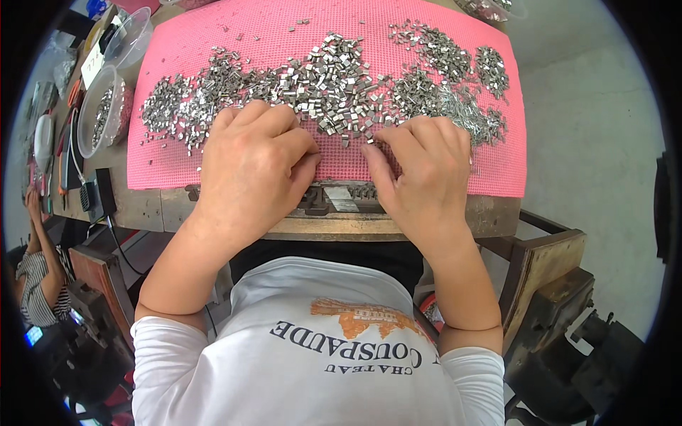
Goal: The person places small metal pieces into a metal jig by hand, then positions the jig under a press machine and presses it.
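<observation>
Small shiny metal pieces [334, 85] lie heaped in a broad band across a pink textured mat [497, 167]. My left hand [256, 163] rests at the near side of the heap, its fingers curled and its thumb pressed close to the index finger; whatever is between them is hidden. My right hand [430, 163] faces it across a narrow gap. Between its thumb and index fingertips sits a small metal piece [370, 141]. Thin, needle-like metal pieces [465, 110] lie beyond the right hand. Below both hands, a dark metal rail [316, 201] with a lighter plate runs along the bench edge.
A clear plastic tub [89, 121] of metal pieces stands left of the mat, with another clear tub [130, 39] behind it. A third tub [490, 8] stands at the far right. Cables and a black adapter [105, 192] lie at left. Another person's arm [46, 241] shows far left.
</observation>
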Available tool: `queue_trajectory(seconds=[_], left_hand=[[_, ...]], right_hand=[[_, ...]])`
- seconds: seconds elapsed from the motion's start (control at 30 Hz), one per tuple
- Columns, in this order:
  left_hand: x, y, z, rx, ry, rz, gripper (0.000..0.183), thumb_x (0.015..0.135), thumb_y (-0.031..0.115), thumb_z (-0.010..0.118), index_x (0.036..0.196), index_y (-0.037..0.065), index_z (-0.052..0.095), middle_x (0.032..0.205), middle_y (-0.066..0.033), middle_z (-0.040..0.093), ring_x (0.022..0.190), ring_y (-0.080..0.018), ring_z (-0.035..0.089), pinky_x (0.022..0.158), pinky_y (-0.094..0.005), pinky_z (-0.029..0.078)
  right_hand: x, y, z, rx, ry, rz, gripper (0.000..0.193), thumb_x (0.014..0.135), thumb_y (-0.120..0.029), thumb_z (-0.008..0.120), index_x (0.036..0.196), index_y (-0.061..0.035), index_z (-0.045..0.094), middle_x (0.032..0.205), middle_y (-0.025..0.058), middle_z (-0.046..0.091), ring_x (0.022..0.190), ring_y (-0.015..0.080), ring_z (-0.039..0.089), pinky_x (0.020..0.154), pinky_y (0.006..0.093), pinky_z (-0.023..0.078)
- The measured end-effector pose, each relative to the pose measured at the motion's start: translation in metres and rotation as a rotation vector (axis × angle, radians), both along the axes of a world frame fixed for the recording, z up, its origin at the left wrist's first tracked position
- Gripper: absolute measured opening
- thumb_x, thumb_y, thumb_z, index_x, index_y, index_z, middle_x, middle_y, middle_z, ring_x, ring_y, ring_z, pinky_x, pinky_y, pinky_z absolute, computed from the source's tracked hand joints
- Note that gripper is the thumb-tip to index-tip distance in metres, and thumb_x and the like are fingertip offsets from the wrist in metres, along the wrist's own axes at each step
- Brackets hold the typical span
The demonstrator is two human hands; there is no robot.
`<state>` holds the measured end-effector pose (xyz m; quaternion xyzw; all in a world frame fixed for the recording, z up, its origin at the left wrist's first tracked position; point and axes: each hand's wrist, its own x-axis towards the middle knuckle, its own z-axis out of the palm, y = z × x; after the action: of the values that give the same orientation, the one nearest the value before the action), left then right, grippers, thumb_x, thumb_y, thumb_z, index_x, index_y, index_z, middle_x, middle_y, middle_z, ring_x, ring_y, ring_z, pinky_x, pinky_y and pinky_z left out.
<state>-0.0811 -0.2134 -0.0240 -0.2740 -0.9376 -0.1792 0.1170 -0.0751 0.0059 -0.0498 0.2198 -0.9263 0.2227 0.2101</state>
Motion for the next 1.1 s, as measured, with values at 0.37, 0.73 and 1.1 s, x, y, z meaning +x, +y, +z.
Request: queue_trajectory(seconds=[0.37,0.73,1.1], left_hand=[[0.009,-0.007,-0.005,0.051,-0.056,0.026,0.010,0.082,0.016,0.079,0.091,0.011,0.078,0.091,-0.0013,0.065,0.086,-0.0235,0.060,0.079,-0.0389,0.042],[0.005,-0.004,-0.004,0.094,-0.061,0.068,0.013,0.076,0.011,0.085,0.087,0.011,0.078,0.087,-0.0013,0.068,0.084,-0.0243,0.061,0.077,-0.0387,0.046],[0.006,-0.006,-0.007,0.120,-0.072,0.056,0.014,0.075,0.011,0.085,0.086,0.010,0.077,0.085,-0.0011,0.068,0.084,-0.0242,0.061,0.076,-0.0386,0.047]], right_hand=[[0.003,0.003,0.010,0.042,-0.053,-0.053,0.013,0.080,-0.007,0.081,0.089,-0.0084,0.072,0.083,0.0047,0.061,0.081,0.0251,0.060,0.076,0.0402,0.042],[-0.006,-0.009,0.003,0.009,-0.049,-0.020,0.013,0.081,-0.009,0.079,0.082,-0.0078,0.066,0.085,0.0058,0.056,0.082,0.0255,0.057,0.077,0.0409,0.041],[0.000,-0.018,0.008,-0.063,-0.129,0.019,0.012,0.080,-0.004,0.082,0.088,-0.0077,0.074,0.084,0.0053,0.065,0.083,0.0258,0.062,0.077,0.0393,0.045]])
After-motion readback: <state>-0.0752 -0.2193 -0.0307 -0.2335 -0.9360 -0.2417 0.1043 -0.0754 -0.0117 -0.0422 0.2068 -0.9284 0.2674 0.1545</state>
